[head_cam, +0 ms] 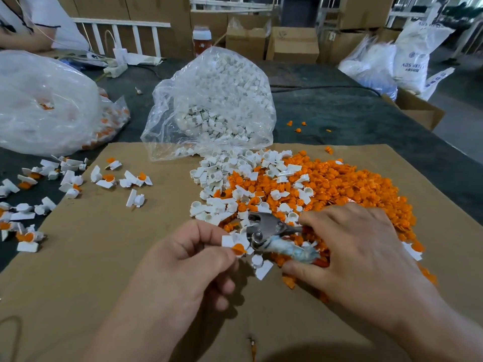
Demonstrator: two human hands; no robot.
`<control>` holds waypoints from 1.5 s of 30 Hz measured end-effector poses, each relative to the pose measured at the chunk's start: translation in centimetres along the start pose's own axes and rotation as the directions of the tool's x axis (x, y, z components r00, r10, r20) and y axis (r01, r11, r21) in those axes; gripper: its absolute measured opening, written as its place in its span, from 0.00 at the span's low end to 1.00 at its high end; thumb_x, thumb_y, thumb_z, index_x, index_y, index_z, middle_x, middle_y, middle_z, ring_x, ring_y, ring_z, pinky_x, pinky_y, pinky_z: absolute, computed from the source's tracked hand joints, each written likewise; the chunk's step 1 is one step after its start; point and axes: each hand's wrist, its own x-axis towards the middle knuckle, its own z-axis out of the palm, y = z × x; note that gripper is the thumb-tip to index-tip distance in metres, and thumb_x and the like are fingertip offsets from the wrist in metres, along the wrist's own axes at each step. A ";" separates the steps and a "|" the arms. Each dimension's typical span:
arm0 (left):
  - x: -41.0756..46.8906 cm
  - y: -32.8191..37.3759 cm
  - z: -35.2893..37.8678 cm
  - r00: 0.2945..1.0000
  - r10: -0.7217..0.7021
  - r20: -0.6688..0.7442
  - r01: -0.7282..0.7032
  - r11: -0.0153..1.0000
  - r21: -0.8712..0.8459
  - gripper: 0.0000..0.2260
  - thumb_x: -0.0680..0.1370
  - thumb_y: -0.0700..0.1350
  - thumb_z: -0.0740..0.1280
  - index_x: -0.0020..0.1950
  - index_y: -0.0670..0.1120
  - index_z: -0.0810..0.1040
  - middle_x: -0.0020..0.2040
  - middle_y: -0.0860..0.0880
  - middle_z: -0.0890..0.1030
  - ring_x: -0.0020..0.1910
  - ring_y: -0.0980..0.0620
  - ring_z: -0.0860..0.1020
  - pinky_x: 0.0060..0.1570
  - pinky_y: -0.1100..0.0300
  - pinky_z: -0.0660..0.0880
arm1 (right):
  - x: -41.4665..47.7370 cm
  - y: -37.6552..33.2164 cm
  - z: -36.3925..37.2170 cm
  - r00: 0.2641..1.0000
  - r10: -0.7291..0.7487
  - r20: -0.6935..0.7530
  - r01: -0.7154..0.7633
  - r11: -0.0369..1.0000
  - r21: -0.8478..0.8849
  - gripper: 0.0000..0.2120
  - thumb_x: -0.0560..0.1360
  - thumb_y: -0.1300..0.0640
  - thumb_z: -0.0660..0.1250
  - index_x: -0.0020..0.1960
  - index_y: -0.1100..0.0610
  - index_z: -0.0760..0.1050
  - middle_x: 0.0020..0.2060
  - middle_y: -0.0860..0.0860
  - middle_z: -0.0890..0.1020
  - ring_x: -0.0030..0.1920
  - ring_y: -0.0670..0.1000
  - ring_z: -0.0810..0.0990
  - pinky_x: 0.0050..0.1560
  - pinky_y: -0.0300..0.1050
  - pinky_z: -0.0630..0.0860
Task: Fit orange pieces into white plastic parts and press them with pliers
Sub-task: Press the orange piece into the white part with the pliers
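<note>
Orange pieces (pixel 339 184) cover cardboard sheet (pixel 104 257); cartons (pixel 292 44) apparently behind.

The white sack (pixel 411 61) at the far right carries blue print. The letters "ABS" begin a line on its front and appear again near its top. What follows them, and the smaller line beneath, is too blurred to read.

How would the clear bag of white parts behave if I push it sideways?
The clear bag would probably sag, not slide stiffly: its thin film is wrinkled and slumped. Packed with white parts, it likely feels heavy. Its mouth lies open on the cardboard, so more parts may spill.
</note>
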 end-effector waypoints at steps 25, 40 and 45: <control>-1.3 0.8 0.8 0.959 0.055 0.277 0.005 0.978 -0.210 0.15 0.69 0.57 0.77 0.41 0.46 0.82 0.29 0.41 0.78 0.21 0.49 0.74 0.20 0.62 0.70 | -1.2 -3.4 -0.8 0.945 -0.265 -0.191 0.326 0.797 0.508 0.09 0.80 0.44 0.54 0.50 0.43 0.71 0.43 0.41 0.74 0.41 0.44 0.75 0.36 0.46 0.76; -2.3 -0.2 1.3 0.819 0.557 0.138 -0.570 0.763 0.303 0.14 0.73 0.67 0.66 0.48 0.59 0.80 0.36 0.54 0.81 0.30 0.59 0.79 0.30 0.67 0.74 | -1.2 -4.1 -1.2 0.889 -0.150 0.433 -0.418 0.118 0.901 0.09 0.69 0.47 0.64 0.34 0.50 0.75 0.22 0.47 0.72 0.21 0.47 0.68 0.21 0.41 0.63; -1.2 -0.1 0.2 0.958 0.140 0.250 -0.119 0.988 -0.098 0.14 0.64 0.60 0.73 0.39 0.51 0.82 0.27 0.45 0.77 0.19 0.52 0.73 0.19 0.65 0.67 | -1.7 -3.4 -0.6 0.950 -0.247 -0.191 0.310 0.815 0.490 0.10 0.79 0.41 0.55 0.47 0.43 0.72 0.39 0.42 0.73 0.37 0.44 0.74 0.31 0.43 0.72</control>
